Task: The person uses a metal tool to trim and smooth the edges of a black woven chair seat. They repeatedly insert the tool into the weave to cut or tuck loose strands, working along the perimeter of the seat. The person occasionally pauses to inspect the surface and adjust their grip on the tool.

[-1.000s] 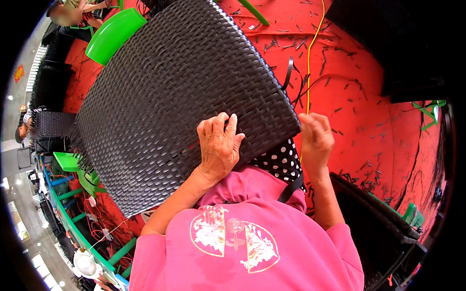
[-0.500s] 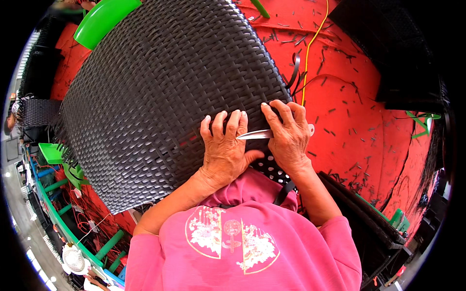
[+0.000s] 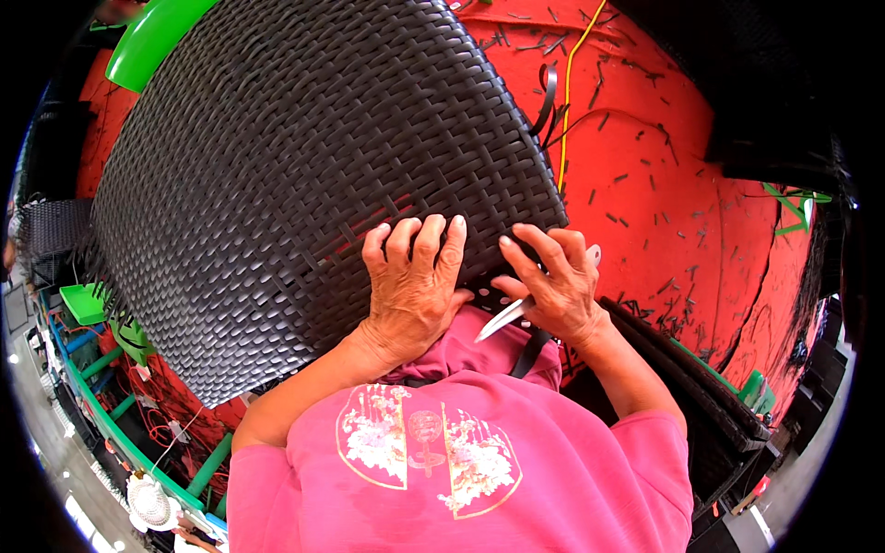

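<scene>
A large sheet of dark woven plastic wicker (image 3: pixel 304 157) spreads out before me, its near edge close to my body. My left hand (image 3: pixel 410 276) lies on this near edge, fingers stretched out over the weave and holding nothing. Just to its right, my right hand (image 3: pixel 558 286) grips a slim pointed metal knife (image 3: pixel 502 320). The blade slants down toward my shirt, and a pale end with a hole shows beyond the palm. The fingertips of that hand rest on the wicker near its right corner. Loose dark strips (image 3: pixel 550 101) curl off the right edge.
Red floor covering (image 3: pixel 636 212) strewn with short dark scraps lies to the right, crossed by a yellow cord (image 3: pixel 573 83). A green curved piece (image 3: pixel 157 37) touches the far left edge. Green tubing (image 3: pixel 129 433) runs along the left; dark beams (image 3: pixel 682 378) lie at my right.
Both hands have shifted slightly nearer my body relative to the weave. The knife has swung from lying level across the wicker to slanting down toward me. A red gap in the weave is more exposed.
</scene>
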A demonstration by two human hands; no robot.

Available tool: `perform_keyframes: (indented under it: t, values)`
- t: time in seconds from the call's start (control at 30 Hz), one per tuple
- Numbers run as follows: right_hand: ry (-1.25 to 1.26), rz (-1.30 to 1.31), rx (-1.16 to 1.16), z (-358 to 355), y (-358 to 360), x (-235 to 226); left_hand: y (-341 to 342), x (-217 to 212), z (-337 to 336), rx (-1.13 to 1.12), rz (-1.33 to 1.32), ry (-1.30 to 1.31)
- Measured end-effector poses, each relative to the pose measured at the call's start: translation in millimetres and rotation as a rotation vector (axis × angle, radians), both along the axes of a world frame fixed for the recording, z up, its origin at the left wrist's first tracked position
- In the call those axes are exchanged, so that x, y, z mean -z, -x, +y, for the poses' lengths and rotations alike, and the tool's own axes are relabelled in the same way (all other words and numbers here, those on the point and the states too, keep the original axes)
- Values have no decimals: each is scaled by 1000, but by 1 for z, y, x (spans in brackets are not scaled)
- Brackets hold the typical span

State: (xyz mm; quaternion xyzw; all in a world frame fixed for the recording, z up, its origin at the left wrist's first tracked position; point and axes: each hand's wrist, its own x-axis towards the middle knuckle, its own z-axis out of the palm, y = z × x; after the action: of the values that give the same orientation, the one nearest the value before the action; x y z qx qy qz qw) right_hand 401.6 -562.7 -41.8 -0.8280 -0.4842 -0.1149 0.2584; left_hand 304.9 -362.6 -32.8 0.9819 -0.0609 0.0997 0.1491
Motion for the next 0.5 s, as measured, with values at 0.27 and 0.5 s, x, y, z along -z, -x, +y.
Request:
perform_keyframes:
  t: [0.27, 0.5]
  values:
    - [230, 67, -77, 32, -32, -27, -15, 12, -6, -97, -51, -79]
    - [329, 186, -95, 39, -42, -32, -20, 6, -5, -95, 35, 13]
